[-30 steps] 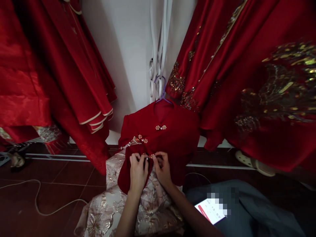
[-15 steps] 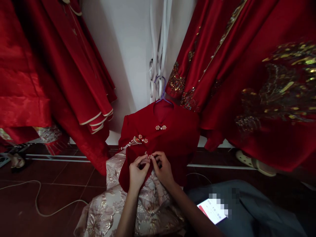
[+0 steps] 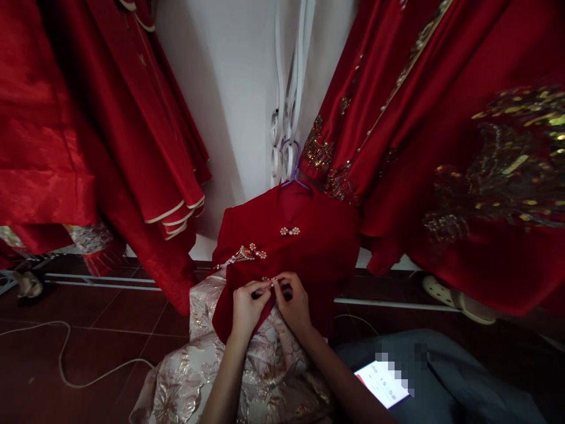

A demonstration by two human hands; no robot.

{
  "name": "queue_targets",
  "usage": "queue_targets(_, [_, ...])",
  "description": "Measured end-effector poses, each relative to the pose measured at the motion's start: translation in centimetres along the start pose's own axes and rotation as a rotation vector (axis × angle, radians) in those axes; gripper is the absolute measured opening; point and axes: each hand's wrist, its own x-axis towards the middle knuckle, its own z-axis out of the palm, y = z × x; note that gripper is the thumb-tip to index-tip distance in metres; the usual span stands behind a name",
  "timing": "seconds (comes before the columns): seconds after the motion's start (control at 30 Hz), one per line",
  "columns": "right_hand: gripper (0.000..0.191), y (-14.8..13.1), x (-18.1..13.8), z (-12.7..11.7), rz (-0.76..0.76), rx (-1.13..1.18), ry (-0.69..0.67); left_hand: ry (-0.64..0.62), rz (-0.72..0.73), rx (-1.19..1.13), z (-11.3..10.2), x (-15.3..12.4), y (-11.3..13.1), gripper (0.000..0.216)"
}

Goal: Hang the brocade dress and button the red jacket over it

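The left hand [image 3: 248, 305] has closed in on the right hand [image 3: 293, 299]; the fingertips of both pinch a beaded clasp [image 3: 272, 285] low on the red top [image 3: 320, 250], which hangs from a purple hanger [image 3: 295, 169] above pale patterned cloth [image 3: 176, 380].

With the jacket [image 3: 326, 253] as dial, its hanger [image 3: 295, 175] stands at 12 o'clock, garments [image 3: 128, 118] at 10, more garments [image 3: 424, 135] at 2, a shoe [image 3: 436, 290] between 3 and 4, a phone [image 3: 383, 384] on cloth [image 3: 454, 359] toward 5, fabric [image 3: 189, 365] at 7, a cable [image 3: 65, 377] on the floor [image 3: 26, 394] at 8; nearer in, left hand [image 3: 248, 307] at 7, right hand [image 3: 292, 301] at 6, a clasp [image 3: 272, 284] between them
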Motion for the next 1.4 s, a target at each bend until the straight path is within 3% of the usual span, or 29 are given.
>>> queue_targets(0.17, [0.016,0.8,0.1,0.3,0.095,0.075,0.054,0.019,0.003,-0.001,0.4,0.0,-0.4,0.019])
queue_targets(0.3, [0.017,1.4,-0.7,0.7,0.054,0.077,0.090,0.030,0.082,0.062,0.6,-0.5,-0.4,0.017])
queue_targets(0.6, [0.016,2.1,-1.3,0.6,0.032,0.086,0.149,0.129,0.055,0.009,0.9,-0.6,-0.6,0.025])
queue_targets(0.9, [0.019,2.0,-1.3,0.7,0.121,0.151,0.095,0.061,0.083,0.100,0.7,-0.6,-0.8,0.016])
queue_targets(1.2, [0.019,2.0,-1.2,0.6,0.168,0.167,0.084,0.050,0.087,0.065,0.6,-0.8,-0.6,0.014])
queue_targets(1.4, [0.021,2.6,-1.0,0.7,0.181,0.140,0.070,-0.021,0.089,0.046,0.5,-0.8,-0.7,0.015])
